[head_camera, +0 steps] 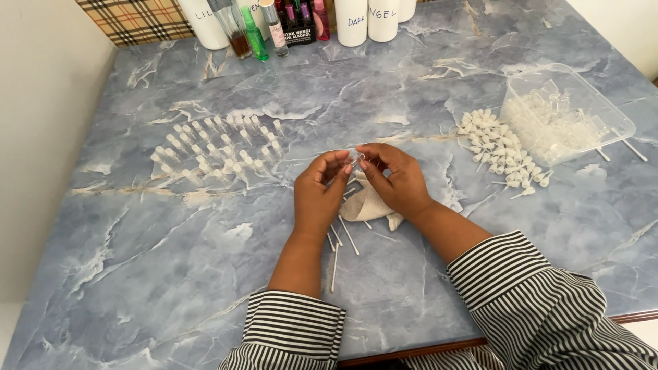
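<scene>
Left hand (317, 192) and right hand (397, 179) pinch, fingertips together, on a tiny clear vial (355, 157), probably, above the cloth (367, 204); white tubes (340, 240) lie below. Best done gripping lightly, keeping it upright over the blue marble table (137, 274); spray caps (504, 151) near.

Blue-grey marble-look tabletop (205, 274) filling nearly whole view, white and tan veins running across. Dark wood edge strip (411, 351) showing at 5 o'clock. Plain off-white wall (41, 137) standing at 9 o'clock, touching table's left side; same pale wall (624, 27) showing at 2 o'clock. Tan plaid cloth (133, 19) lying at 11 o'clock, at far edge. Light falling soft and even, w/ faint sheen glinting on surface; no hard shadows.
</scene>
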